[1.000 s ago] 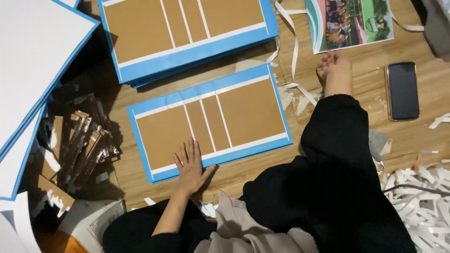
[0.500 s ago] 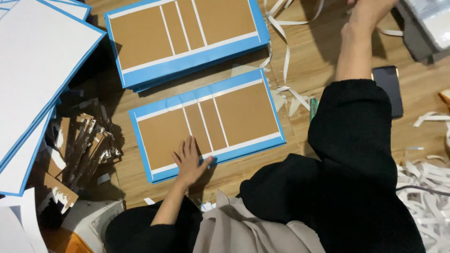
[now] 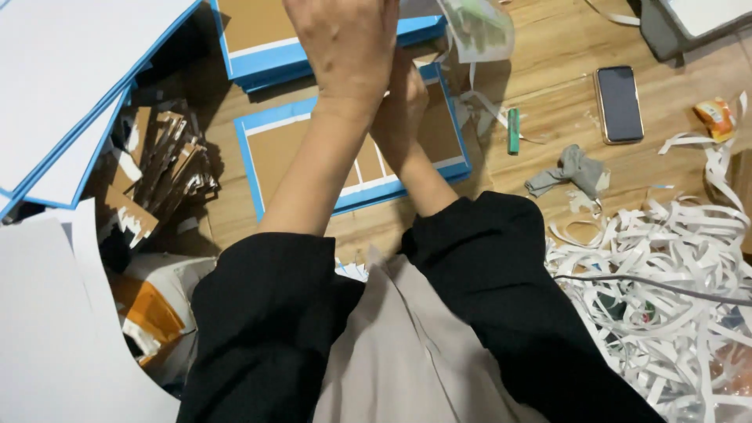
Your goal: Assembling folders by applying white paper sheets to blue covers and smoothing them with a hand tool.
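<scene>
Head view looks down on both hands raised close to the camera above a wooden floor [image 3: 548, 86]. The left hand [image 3: 345, 47] is in front, its back toward the lens, and the right hand [image 3: 403, 106] sits just behind it, the two apparently pressed together palm to palm; whether anything is pinched between them cannot be told. Black sleeves cover both forearms up to the elbows. Directly beneath the hands lies a brown board with a blue border and white stripes [image 3: 286, 153], flat on the floor, with a second board of the same kind [image 3: 258, 39] beside it farther away. To the right lie a green marker [image 3: 513, 130], a dark phone [image 3: 619, 103] and a crumpled grey cloth [image 3: 572, 168]. A heap of white paper strips [image 3: 666, 258] fills the lower right. Torn cardboard scraps [image 3: 160, 168] lie left of the board, under large white sheets with blue edges [image 3: 70, 86].
</scene>
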